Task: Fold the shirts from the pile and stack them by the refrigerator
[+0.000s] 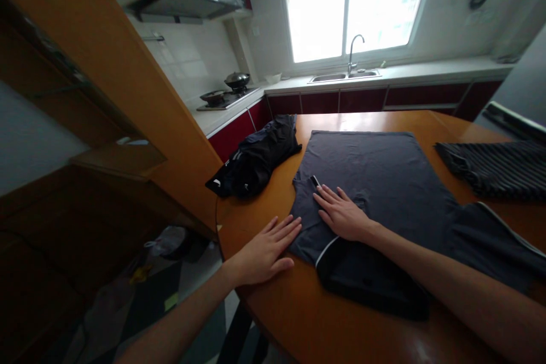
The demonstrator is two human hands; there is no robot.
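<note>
Forearms (447, 293) reach in from both lower corners, palms turned down. Smoothing cloth seems to be the step in hand: the grey garment (375, 165) lies spread on the table (290, 318), with some creases left. The next move probably calls for light, flat pressure out toward the edge. The right hand (343, 213) rests on the garment's left part, fingers slightly spread; the left hand (268, 253) lies beside it, fingers straight and nearly together, tips at the cloth's edge. Neither grip pinches anything.
</note>
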